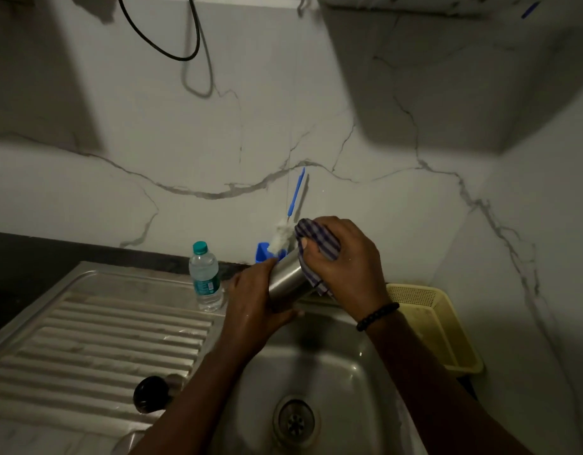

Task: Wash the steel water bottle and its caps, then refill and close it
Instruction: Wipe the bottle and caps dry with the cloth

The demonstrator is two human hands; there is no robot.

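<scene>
Steel bottle [288, 280], one, tilted over sink [333, 366]: left hand [254, 303] grip wraps lower body; right hand [344, 264] grip clutches one striped cloth [316, 244] against top. One plastic bottle [204, 277] left of left hand.

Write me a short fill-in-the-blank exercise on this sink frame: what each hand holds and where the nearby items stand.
1. The left hand grips the steel ____ above the sink.
2. The right hand presses a striped ____ against the upper end of it.
3. The plastic bottle on the drainboard has a ____ cap.
4. The basket right of the sink is ____ in colour.

Missing words: bottle; cloth; green; yellow
</scene>
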